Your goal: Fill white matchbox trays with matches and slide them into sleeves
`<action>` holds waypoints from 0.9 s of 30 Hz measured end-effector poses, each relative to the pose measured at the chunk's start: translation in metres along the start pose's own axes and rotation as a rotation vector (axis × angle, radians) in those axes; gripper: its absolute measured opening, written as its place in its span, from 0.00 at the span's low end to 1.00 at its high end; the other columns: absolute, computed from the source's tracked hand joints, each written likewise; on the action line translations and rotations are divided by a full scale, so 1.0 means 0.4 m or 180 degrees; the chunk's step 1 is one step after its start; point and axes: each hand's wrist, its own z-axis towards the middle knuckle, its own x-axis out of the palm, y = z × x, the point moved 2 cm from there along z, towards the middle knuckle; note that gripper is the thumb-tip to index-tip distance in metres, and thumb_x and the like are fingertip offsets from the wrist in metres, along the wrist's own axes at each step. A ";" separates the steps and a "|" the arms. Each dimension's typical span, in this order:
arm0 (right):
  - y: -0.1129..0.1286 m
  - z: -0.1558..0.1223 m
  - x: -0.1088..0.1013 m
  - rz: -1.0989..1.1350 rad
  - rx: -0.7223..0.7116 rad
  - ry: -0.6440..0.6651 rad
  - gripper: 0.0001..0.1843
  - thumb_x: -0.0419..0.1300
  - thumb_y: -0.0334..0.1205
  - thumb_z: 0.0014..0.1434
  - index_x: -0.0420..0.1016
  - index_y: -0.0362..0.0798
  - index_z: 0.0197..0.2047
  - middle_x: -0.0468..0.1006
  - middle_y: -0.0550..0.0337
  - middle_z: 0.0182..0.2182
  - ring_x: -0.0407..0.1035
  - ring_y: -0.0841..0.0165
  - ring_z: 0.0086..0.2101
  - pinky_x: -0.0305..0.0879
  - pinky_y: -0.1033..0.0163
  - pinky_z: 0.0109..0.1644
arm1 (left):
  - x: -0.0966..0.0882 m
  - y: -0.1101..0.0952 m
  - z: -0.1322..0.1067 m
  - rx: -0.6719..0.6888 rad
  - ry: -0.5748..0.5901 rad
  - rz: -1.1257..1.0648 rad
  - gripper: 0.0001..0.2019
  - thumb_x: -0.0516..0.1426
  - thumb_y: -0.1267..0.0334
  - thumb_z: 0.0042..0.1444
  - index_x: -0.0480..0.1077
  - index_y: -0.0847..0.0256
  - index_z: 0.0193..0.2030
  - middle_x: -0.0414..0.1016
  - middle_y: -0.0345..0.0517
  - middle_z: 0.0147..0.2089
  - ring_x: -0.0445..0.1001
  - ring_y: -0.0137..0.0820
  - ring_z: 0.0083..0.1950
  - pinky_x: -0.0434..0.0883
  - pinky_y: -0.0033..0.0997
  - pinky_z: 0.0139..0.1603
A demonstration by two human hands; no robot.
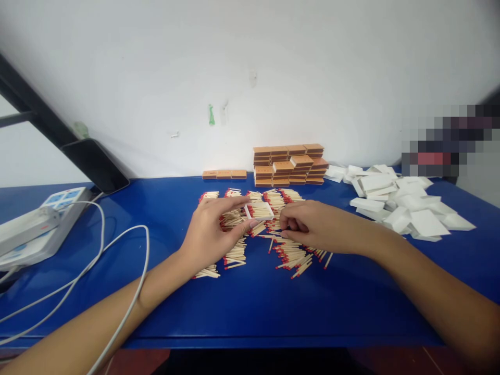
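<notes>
My left hand (pixel 213 226) grips a small white matchbox tray (pixel 259 219) between thumb and fingers, and some red-tipped matches lie inside it. Just right of the tray, my right hand (pixel 302 223) is closed, its thumb and fingertips pinched low over the loose matches (pixel 291 255). A match appears to be at those fingertips, but I cannot tell whether it is held. Rows of matches spread on the blue table beneath and around both hands, partly hidden by them.
Orange-brown matchboxes (pixel 289 166) are stacked by the wall, with a short row of matchboxes (pixel 224 174) to their left. White empty trays (pixel 402 200) lie heaped at the right. A white cable (pixel 146 250) crosses over my left forearm from a power strip (pixel 31 234) on the blue table (pixel 250 312).
</notes>
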 end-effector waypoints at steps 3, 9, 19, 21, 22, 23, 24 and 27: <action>-0.006 0.002 0.004 0.0026 0.0015 0.0062 0.05 0.60 0.35 0.64 0.72 0.49 0.34 0.76 0.61 0.31 0.66 0.69 0.30 0.58 0.63 0.32 | 0.000 0.001 -0.001 0.0016 0.0011 0.0040 0.19 0.68 0.51 0.60 0.79 0.55 0.55 0.84 0.46 0.54 0.82 0.43 0.55 0.77 0.46 0.58; -0.016 -0.002 0.009 -0.0011 0.0090 0.0126 0.06 0.60 0.35 0.63 0.73 0.50 0.33 0.77 0.61 0.29 0.67 0.68 0.28 0.58 0.63 0.31 | 0.001 0.002 0.000 0.0040 0.0027 0.0088 0.20 0.68 0.51 0.60 0.78 0.55 0.56 0.84 0.46 0.53 0.82 0.43 0.54 0.77 0.46 0.57; -0.012 -0.022 -0.056 0.0132 -0.0016 -0.0418 0.15 0.58 0.49 0.70 0.74 0.51 0.34 0.76 0.62 0.27 0.68 0.68 0.27 0.58 0.63 0.31 | 0.009 0.016 -0.002 0.0100 0.0212 0.0232 0.20 0.69 0.51 0.60 0.78 0.54 0.56 0.84 0.45 0.53 0.82 0.42 0.53 0.74 0.47 0.59; 0.001 -0.018 -0.053 0.0137 -0.0135 -0.0564 0.14 0.58 0.48 0.71 0.74 0.51 0.35 0.76 0.61 0.28 0.68 0.68 0.27 0.59 0.62 0.32 | 0.012 0.015 -0.002 0.0115 0.0276 0.0182 0.20 0.69 0.52 0.60 0.78 0.54 0.56 0.83 0.46 0.54 0.82 0.42 0.54 0.74 0.46 0.59; 0.009 -0.016 -0.049 0.0136 -0.0201 -0.0636 0.13 0.57 0.47 0.71 0.74 0.51 0.35 0.76 0.61 0.28 0.68 0.68 0.28 0.59 0.62 0.33 | 0.013 0.013 -0.003 0.0130 0.0310 0.0157 0.20 0.69 0.52 0.60 0.78 0.54 0.56 0.83 0.46 0.54 0.82 0.42 0.54 0.73 0.46 0.59; 0.018 -0.013 -0.043 0.0133 -0.0265 -0.0699 0.13 0.57 0.46 0.71 0.74 0.50 0.35 0.76 0.61 0.29 0.68 0.68 0.28 0.59 0.62 0.33 | 0.014 0.011 -0.003 0.0139 0.0345 0.0140 0.20 0.69 0.52 0.60 0.77 0.54 0.56 0.83 0.46 0.54 0.82 0.41 0.53 0.72 0.46 0.59; 0.026 -0.011 -0.038 0.0132 -0.0316 -0.0745 0.13 0.57 0.45 0.72 0.74 0.50 0.35 0.76 0.61 0.29 0.68 0.67 0.29 0.60 0.62 0.34 | 0.014 0.010 -0.004 0.0157 0.0372 0.0124 0.20 0.69 0.52 0.60 0.77 0.54 0.56 0.83 0.46 0.54 0.82 0.41 0.53 0.72 0.46 0.59; 0.045 -0.003 -0.020 0.0109 -0.0421 -0.0764 0.13 0.57 0.44 0.73 0.72 0.50 0.36 0.76 0.61 0.29 0.69 0.67 0.30 0.60 0.62 0.36 | 0.014 0.004 -0.005 0.0215 0.0443 0.0077 0.20 0.68 0.51 0.60 0.77 0.53 0.57 0.84 0.43 0.53 0.81 0.40 0.53 0.69 0.45 0.60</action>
